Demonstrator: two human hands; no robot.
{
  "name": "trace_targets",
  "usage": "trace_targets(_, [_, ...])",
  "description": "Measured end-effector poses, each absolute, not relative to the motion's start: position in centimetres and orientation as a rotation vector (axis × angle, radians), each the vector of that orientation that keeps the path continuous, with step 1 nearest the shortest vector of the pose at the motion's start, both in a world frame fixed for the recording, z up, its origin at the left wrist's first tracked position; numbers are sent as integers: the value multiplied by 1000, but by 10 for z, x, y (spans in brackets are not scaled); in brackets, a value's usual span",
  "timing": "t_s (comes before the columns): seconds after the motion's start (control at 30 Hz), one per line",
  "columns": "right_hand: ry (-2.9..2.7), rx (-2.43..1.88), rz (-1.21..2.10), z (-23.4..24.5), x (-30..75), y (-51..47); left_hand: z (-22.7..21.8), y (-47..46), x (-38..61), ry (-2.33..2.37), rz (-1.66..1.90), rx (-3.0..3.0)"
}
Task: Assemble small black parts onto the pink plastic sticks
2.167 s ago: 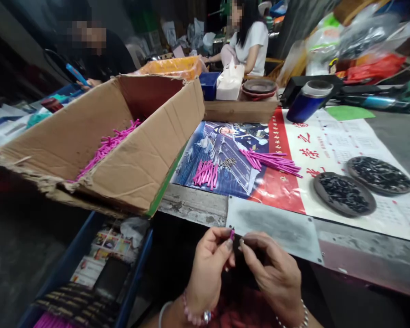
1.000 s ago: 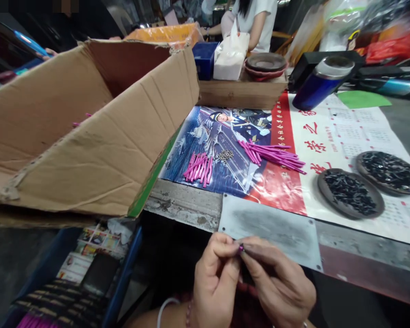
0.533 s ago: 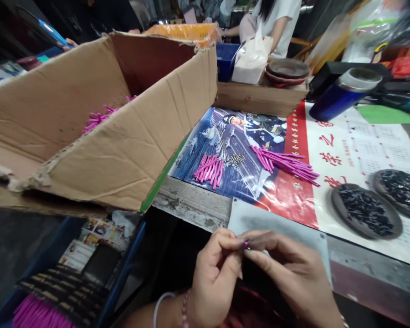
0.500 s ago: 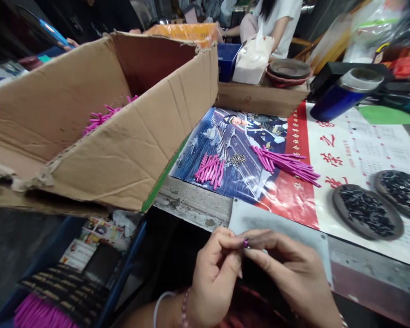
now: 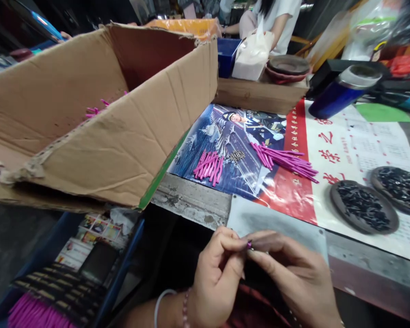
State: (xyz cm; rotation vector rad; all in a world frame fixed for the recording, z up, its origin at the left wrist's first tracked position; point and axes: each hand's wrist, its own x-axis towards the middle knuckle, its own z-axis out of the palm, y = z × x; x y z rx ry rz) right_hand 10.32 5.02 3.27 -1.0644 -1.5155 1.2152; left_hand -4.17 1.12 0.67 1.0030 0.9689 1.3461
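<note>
My left hand (image 5: 216,277) and my right hand (image 5: 295,275) meet fingertip to fingertip above the table's near edge. Both are closed in a pinch around a magenta stick (image 5: 249,245); only its small end shows, the rest being hidden by the fingers. Beyond them, on a printed poster, lie a short bunch of magenta sticks (image 5: 209,167) and a longer, fanned bunch (image 5: 287,160). A pile of tiny dark and silvery parts (image 5: 237,156) sits between the two bunches. A grey sheet (image 5: 253,216) hangs at the table edge just behind my hands.
A large cardboard box (image 5: 123,141) with magenta sticks inside takes up the left. Two dishes of small dark pieces (image 5: 364,207) stand at right, near a blue tumbler (image 5: 341,93). Below left is a blue crate (image 5: 126,255). A person in white (image 5: 287,23) sits across.
Both hands keep the same pinch, with the magenta end slightly farther right in view. The whole scene has shifted a little as the head moved.
</note>
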Motion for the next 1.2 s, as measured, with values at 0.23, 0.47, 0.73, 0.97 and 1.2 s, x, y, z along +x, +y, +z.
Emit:
trace_targets(0.23, [-1289,-910,1596,27,111,69,12,17,-44,877,1235,947])
trace_targets(0.47, [-1296,-917,1550,28,112,71,10,17,-38,904,1278,963])
trace_targets(0.73, [-1447,-1126,962,19,94,47,1,17,-26,1112,1461,1210])
trace_targets(0.97, [-1458,-1111,944,20,91,46,0,19,-27,1128,1527,1219])
trace_targets(1.2, [-1549,-1158,809,20,95,46,1,19,-29,1138,1444,1168])
